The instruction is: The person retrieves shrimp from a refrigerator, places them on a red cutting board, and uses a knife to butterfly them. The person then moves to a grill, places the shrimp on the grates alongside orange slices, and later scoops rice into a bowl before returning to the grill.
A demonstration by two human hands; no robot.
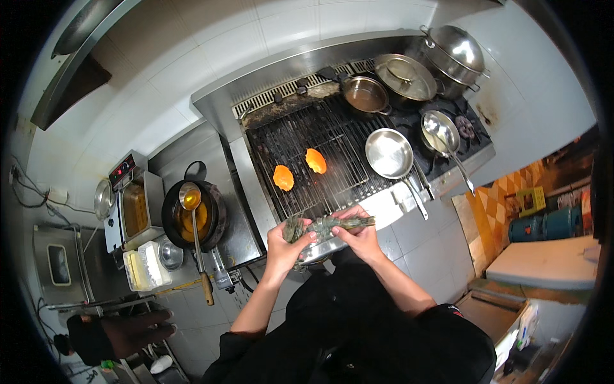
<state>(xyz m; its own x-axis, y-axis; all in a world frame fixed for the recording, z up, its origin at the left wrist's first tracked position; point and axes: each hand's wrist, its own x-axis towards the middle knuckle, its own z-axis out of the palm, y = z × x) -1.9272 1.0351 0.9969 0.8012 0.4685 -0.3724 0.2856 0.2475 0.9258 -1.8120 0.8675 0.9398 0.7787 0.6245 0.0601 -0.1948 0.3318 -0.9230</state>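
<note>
A large grey-green raw prawn [320, 224] lies stretched between my two hands, at the front edge of the grill. My left hand [287, 246] grips its left end, with the thumb on top. My right hand [360, 234] pinches the right end, where the tail pokes out past my fingers. Right under my hands is a metal bowl or tray [326, 247], partly hidden by them and by my body. Beyond, two bright orange food pieces, one on the left [283, 178] and one on the right [315, 161], rest on the grill grate [336, 180].
A steel frying pan [389, 153] sits at the grill's right, its handle jutting towards me. Further right are several pots and a ladle [453, 156]. On the left, a ladle lies across a black wok [170, 216] beside a fryer [136, 209]. Another person [115, 336] is at lower left.
</note>
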